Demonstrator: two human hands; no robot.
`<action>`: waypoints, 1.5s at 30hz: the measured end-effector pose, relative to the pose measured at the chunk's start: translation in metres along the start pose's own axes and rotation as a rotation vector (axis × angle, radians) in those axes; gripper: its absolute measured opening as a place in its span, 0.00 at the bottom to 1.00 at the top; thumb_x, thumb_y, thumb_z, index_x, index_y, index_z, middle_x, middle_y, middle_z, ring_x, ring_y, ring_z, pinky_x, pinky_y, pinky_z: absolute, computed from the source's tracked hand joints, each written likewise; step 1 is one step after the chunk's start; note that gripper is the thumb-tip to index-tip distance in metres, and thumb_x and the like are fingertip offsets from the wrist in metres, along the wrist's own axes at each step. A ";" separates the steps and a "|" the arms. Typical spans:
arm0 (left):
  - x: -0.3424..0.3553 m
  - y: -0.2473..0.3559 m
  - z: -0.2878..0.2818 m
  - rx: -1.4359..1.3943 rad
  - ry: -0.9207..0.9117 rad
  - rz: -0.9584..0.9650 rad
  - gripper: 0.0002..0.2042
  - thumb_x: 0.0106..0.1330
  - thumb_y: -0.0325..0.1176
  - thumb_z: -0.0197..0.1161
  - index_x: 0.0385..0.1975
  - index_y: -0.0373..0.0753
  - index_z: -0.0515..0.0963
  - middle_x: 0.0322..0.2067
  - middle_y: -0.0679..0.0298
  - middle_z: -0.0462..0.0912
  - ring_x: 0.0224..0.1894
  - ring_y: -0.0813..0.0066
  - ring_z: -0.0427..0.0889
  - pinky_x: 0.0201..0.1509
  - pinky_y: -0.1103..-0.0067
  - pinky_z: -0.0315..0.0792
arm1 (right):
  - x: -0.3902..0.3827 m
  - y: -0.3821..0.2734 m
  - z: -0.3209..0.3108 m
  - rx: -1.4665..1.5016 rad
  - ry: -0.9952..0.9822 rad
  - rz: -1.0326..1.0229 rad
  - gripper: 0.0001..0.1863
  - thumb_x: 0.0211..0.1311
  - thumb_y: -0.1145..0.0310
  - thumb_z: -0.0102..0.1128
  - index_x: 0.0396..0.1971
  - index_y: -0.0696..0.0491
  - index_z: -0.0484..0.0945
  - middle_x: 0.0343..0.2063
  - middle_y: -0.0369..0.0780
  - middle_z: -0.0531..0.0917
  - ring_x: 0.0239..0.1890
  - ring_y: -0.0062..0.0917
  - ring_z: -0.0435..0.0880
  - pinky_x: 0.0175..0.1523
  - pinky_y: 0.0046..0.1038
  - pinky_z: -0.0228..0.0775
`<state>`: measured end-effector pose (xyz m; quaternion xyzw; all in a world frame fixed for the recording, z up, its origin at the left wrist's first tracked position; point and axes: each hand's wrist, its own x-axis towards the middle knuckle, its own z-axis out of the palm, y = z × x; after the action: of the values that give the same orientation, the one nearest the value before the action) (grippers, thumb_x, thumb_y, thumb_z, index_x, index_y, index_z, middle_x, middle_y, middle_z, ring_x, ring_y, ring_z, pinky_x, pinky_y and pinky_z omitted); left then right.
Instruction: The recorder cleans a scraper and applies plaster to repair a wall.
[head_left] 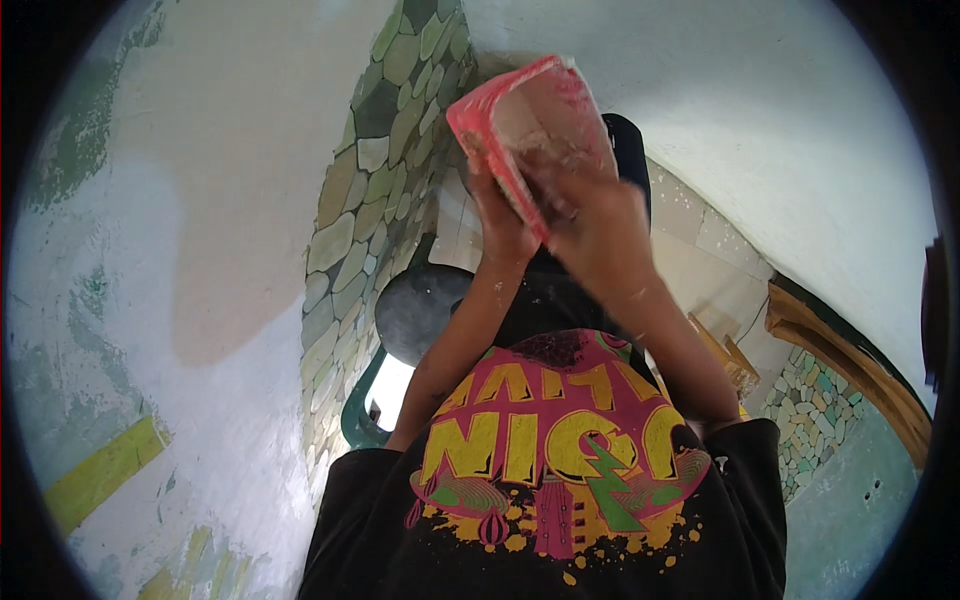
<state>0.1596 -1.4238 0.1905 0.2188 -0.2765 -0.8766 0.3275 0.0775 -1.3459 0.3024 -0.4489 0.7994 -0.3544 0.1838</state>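
A red, box-shaped tub with whitish smears on its rim is tilted up in front of me. Greyish-beige paste seems to coat its inside. My left hand grips the tub from beneath and along its near left side; its fingers are partly hidden behind it. My right hand reaches to the tub's open side, fingers at or inside the mouth. Motion smears those fingers, so whether they hold a tool cannot be made out. Pale specks dot both forearms.
A whitish wall with a damp beige patch rises on the left, beside a strip of stone cladding. Below stands a round dark surface. A curved-looking wooden edge and another pale wall lie to the right.
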 end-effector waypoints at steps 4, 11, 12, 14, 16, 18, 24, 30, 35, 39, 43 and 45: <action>-0.003 0.008 0.001 -0.067 -0.040 -0.019 0.41 0.69 0.69 0.49 0.71 0.42 0.58 0.66 0.59 0.68 0.66 0.60 0.70 0.69 0.62 0.67 | 0.007 -0.003 -0.011 0.075 -0.035 0.005 0.24 0.44 0.80 0.63 0.47 0.56 0.83 0.37 0.49 0.85 0.41 0.46 0.85 0.46 0.40 0.79; -0.012 0.008 -0.011 -0.053 0.002 0.017 0.44 0.67 0.70 0.51 0.72 0.41 0.58 0.67 0.58 0.67 0.68 0.60 0.68 0.70 0.62 0.66 | 0.004 0.007 -0.007 0.054 -0.157 0.027 0.24 0.44 0.84 0.60 0.46 0.56 0.84 0.40 0.50 0.84 0.42 0.46 0.85 0.46 0.35 0.78; -0.014 0.007 -0.014 -0.119 -0.021 -0.037 0.44 0.67 0.70 0.50 0.72 0.41 0.57 0.67 0.58 0.66 0.68 0.60 0.68 0.70 0.62 0.66 | 0.006 0.010 -0.010 0.125 -0.163 0.141 0.24 0.43 0.84 0.60 0.46 0.56 0.84 0.40 0.50 0.84 0.43 0.46 0.85 0.46 0.37 0.78; -0.008 0.005 -0.006 -0.067 -0.003 -0.015 0.43 0.67 0.70 0.50 0.73 0.42 0.57 0.67 0.58 0.66 0.67 0.59 0.69 0.70 0.61 0.67 | 0.013 0.000 -0.009 0.113 -0.018 0.029 0.25 0.43 0.83 0.61 0.46 0.55 0.83 0.41 0.50 0.84 0.43 0.46 0.85 0.47 0.39 0.78; -0.002 0.005 -0.005 0.029 0.090 -0.016 0.43 0.67 0.70 0.50 0.73 0.43 0.56 0.68 0.58 0.65 0.68 0.59 0.68 0.71 0.61 0.66 | 0.010 -0.009 -0.003 0.102 0.128 -0.086 0.25 0.42 0.82 0.62 0.47 0.55 0.82 0.41 0.50 0.84 0.44 0.46 0.84 0.47 0.40 0.78; -0.004 0.010 -0.003 -0.025 0.022 -0.022 0.43 0.68 0.70 0.49 0.73 0.43 0.56 0.69 0.59 0.65 0.69 0.59 0.67 0.71 0.62 0.65 | -0.007 -0.013 0.004 -0.142 -0.155 -0.004 0.28 0.41 0.82 0.64 0.50 0.55 0.80 0.44 0.50 0.83 0.44 0.46 0.84 0.47 0.42 0.78; -0.011 0.006 0.002 -0.092 -0.019 -0.053 0.42 0.69 0.69 0.49 0.73 0.43 0.56 0.70 0.60 0.64 0.70 0.60 0.65 0.73 0.63 0.63 | 0.017 -0.024 -0.020 -0.131 -0.038 0.057 0.28 0.43 0.80 0.65 0.52 0.56 0.79 0.47 0.48 0.83 0.45 0.47 0.84 0.49 0.42 0.78; -0.008 0.006 0.005 0.008 -0.038 0.014 0.43 0.68 0.69 0.50 0.73 0.42 0.56 0.70 0.60 0.64 0.70 0.60 0.65 0.73 0.63 0.61 | 0.032 0.000 0.000 -0.112 -0.092 -0.005 0.26 0.43 0.78 0.61 0.49 0.59 0.80 0.41 0.51 0.84 0.44 0.50 0.83 0.49 0.43 0.77; -0.014 0.011 -0.001 -0.046 -0.134 -0.002 0.44 0.67 0.69 0.51 0.73 0.41 0.56 0.69 0.59 0.64 0.70 0.60 0.66 0.73 0.63 0.60 | 0.024 -0.010 -0.013 0.011 -0.213 -0.042 0.25 0.44 0.76 0.62 0.49 0.55 0.82 0.36 0.51 0.86 0.40 0.47 0.86 0.47 0.43 0.80; -0.018 0.005 -0.001 0.014 0.029 -0.005 0.43 0.67 0.69 0.51 0.73 0.42 0.57 0.68 0.59 0.65 0.69 0.61 0.67 0.73 0.63 0.61 | 0.028 -0.012 -0.005 -0.086 -0.069 0.062 0.26 0.43 0.76 0.61 0.49 0.54 0.82 0.36 0.50 0.86 0.39 0.48 0.85 0.47 0.43 0.78; -0.017 0.008 -0.008 0.030 -0.040 0.041 0.41 0.69 0.68 0.51 0.72 0.42 0.58 0.67 0.60 0.67 0.67 0.62 0.69 0.72 0.64 0.63 | 0.029 -0.013 0.007 -0.114 -0.130 -0.051 0.27 0.43 0.76 0.60 0.51 0.54 0.81 0.35 0.49 0.86 0.38 0.48 0.84 0.45 0.43 0.78; -0.023 0.003 -0.019 0.009 0.018 -0.011 0.41 0.69 0.68 0.51 0.72 0.42 0.59 0.66 0.60 0.68 0.67 0.62 0.70 0.71 0.64 0.64 | 0.024 -0.014 0.004 -0.089 -0.174 -0.105 0.26 0.44 0.76 0.60 0.50 0.55 0.81 0.35 0.49 0.85 0.37 0.48 0.84 0.45 0.42 0.78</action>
<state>0.1880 -1.4162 0.1827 0.2294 -0.2761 -0.8753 0.3241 0.0752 -1.3727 0.3102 -0.5269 0.7708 -0.2875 0.2134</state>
